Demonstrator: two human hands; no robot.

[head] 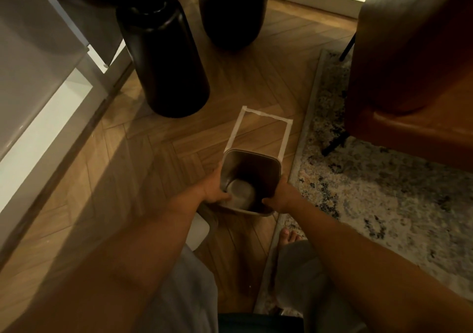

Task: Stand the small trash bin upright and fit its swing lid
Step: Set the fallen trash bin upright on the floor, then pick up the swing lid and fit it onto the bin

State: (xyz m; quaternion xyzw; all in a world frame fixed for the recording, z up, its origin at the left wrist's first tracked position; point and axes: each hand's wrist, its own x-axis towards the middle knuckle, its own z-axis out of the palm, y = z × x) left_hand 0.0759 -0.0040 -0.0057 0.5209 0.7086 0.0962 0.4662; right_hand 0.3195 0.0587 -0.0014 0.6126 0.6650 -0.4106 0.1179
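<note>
The small grey trash bin (252,163) is held upright over the wooden floor, its open mouth facing me so I look down to its pale bottom. My left hand (213,188) grips the left rim with fingers curled inside. My right hand (280,193) grips the right near corner of the rim. The bin's far edge overlaps the near end of a white tape rectangle (286,133) marked on the floor. A pale rounded piece (198,233) lies on the floor under my left forearm; whether it is the swing lid I cannot tell.
A black rounded furniture leg (169,58) stands ahead left, another (230,12) behind it. A brown leather chair (414,64) on thin black legs sits on a patterned rug (384,192) at right. White cabinet fronts (38,89) line the left. My bare foot (288,238) is at the rug's edge.
</note>
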